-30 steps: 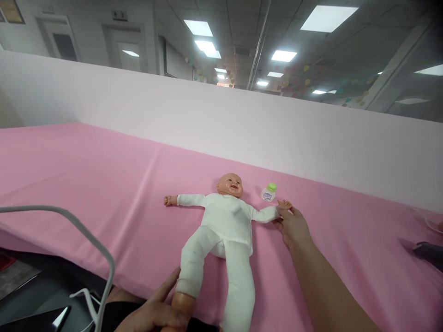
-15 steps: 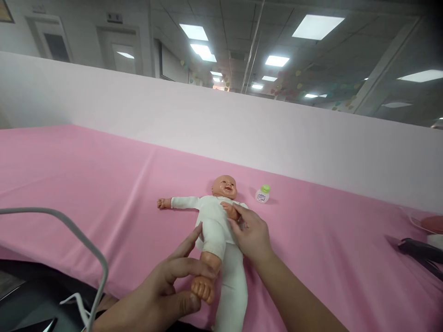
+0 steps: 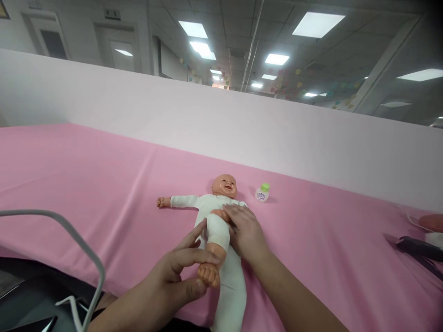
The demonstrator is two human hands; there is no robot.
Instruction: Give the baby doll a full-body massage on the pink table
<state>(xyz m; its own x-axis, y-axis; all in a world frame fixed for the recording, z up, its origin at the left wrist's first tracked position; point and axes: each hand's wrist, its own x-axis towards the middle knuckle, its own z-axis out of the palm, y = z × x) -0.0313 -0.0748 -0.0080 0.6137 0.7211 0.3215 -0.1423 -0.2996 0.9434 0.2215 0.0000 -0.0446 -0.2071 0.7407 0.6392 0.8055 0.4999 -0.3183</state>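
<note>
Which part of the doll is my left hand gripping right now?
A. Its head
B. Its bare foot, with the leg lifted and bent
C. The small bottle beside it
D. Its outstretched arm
B: the left hand pinches the bare foot of the doll, whose knee is raised off the pink sheet, while the right hand rests on its chest; the bottle stands untouched.

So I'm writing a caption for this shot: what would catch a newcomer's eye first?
First the baby doll in white clothes, lying face up mid-frame on the pink cloth. Then the hands: the left hand holds the doll's bare foot with the leg lifted, and the right hand rests on its chest. Behind the doll to the right, a small green-capped bottle stands upright.
</note>
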